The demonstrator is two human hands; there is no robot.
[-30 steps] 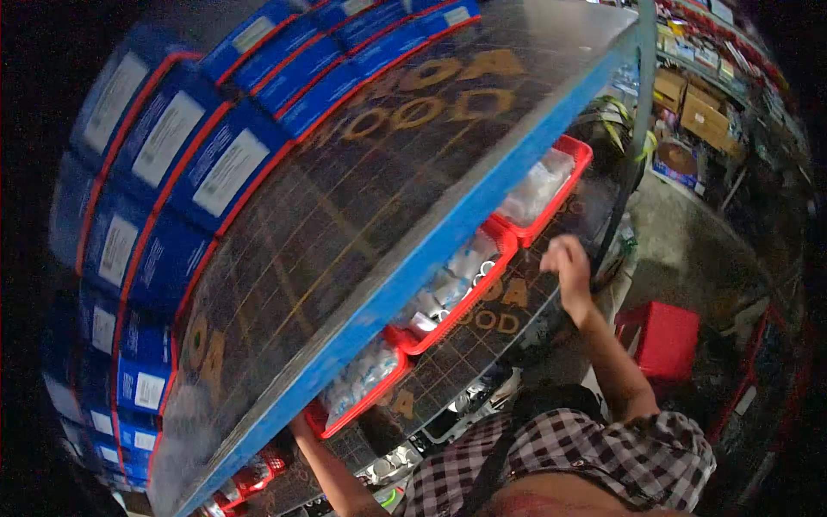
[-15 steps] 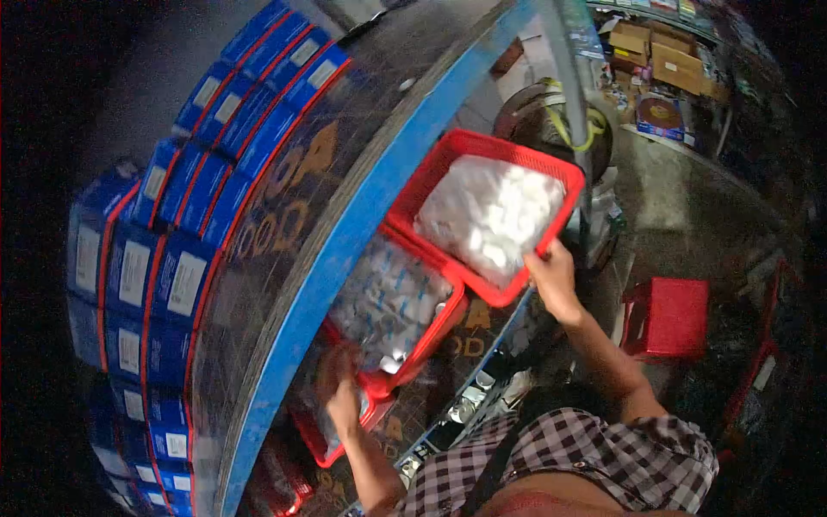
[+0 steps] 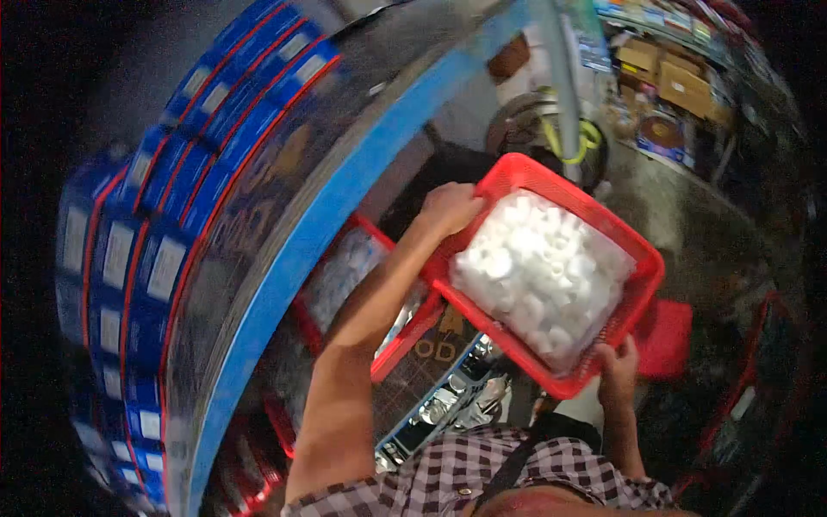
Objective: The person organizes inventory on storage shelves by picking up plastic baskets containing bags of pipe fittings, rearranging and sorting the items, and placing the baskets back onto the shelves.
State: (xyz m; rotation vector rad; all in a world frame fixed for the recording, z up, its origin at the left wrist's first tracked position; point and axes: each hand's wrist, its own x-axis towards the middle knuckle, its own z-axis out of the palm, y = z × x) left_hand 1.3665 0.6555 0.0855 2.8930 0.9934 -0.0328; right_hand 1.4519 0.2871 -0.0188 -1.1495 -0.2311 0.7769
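A red plastic basket is held up in front of me, slightly tilted. Inside lies a clear plastic bag of small white pieces, whose exact kind I cannot make out. My left hand is closed on the basket's upper left rim. At the lower right corner, my right hand grips the rim, its fingers partly hidden by the wall. Below my left forearm, a second red basket holds clear bags with blue markings; the arm covers part of it.
Blue boxes are stacked at the left beyond a blue-edged counter. Silvery packs sit on a lower ledge by my body. A red stool-like object stands on the right, and a grey post rises behind the basket.
My left hand has moved from the second basket up to the bag-filled basket's far rim. That basket has come away from its neighbour, rightward and toward me, with my right hand still on it.
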